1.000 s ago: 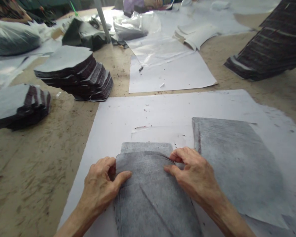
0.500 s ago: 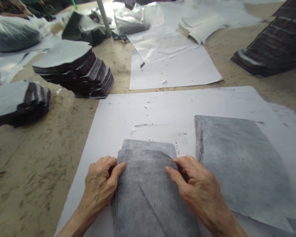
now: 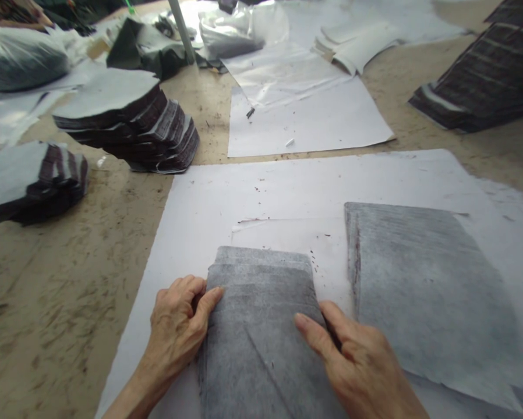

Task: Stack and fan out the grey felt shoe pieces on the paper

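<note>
A stack of grey fabric pieces [image 3: 261,349] lies at the bottom centre on a large white paper sheet [image 3: 296,186]. My left hand [image 3: 180,326] grips its left edge, thumb on top and fingers curled at the side. On the right edge, my right hand [image 3: 357,355] holds the stack with its thumb on the top face and its fingers along the side. The upper layers are staggered at the far end. To the right of my right hand lies another, wider grey stack [image 3: 427,291].
Tall dark stacks with pale tops stand at the left [image 3: 130,122], far left [image 3: 29,180] and upper right [image 3: 488,75]. Behind are a smaller white sheet [image 3: 305,122], a metal pole [image 3: 182,32] and plastic-wrapped bundles [image 3: 23,58]. Part of a person's arm shows at top left.
My right hand has slid down the stack's right edge, towards me. The stack's far right corner, bent up before, now lies flatter. My left hand has stayed in place.
</note>
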Demonstrator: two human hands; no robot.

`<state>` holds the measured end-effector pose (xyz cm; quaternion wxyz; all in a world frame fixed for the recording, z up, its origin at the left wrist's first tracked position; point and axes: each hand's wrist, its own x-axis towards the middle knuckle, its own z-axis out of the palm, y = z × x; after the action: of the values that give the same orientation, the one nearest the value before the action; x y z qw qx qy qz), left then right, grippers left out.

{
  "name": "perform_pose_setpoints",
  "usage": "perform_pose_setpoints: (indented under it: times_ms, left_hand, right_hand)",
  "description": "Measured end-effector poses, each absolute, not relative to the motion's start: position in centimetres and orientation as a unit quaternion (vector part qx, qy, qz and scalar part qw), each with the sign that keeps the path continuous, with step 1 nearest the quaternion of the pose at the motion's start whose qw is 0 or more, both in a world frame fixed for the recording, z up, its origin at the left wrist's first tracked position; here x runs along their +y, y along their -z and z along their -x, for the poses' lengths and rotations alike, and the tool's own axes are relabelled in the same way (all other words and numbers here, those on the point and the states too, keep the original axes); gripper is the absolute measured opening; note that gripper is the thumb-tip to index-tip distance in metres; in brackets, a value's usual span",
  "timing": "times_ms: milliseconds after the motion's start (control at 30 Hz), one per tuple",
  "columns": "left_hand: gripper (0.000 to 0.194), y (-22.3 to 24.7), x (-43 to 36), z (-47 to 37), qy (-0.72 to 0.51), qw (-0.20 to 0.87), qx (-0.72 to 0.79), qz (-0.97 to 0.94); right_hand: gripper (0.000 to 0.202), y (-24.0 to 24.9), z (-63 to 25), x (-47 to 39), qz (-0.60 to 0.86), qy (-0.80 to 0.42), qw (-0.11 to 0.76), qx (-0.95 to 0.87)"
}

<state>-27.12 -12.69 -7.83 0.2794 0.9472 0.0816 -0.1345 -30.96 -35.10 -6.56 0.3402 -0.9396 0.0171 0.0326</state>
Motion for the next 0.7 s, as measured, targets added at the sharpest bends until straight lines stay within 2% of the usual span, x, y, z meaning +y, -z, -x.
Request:
perform_pose_setpoints:
  times_ms: [100, 267, 700]
  left_hand:
    - [0.038, 7.7, -12.6, 26.8, 0.153, 0.278, 0.09, -0.944]
    - [0.043, 7.5, -12.5, 26.3, 0.208, 0.285, 0.126, -0.927]
    - [0.039, 7.2, -12.9, 26.2, 0.196, 0.297, 0.143, -0.924]
  right_hand:
    - [0.044, 7.3, 31.3, -34.8, 0.951, -0.019, 0.307, 0.017]
    - [0.041, 7.3, 31.3, -34.1, 0.968, 0.063, 0.242, -0.004]
    - [0.035, 7.9, 31.6, -34.5, 0.973, 0.045, 0.224, -0.041]
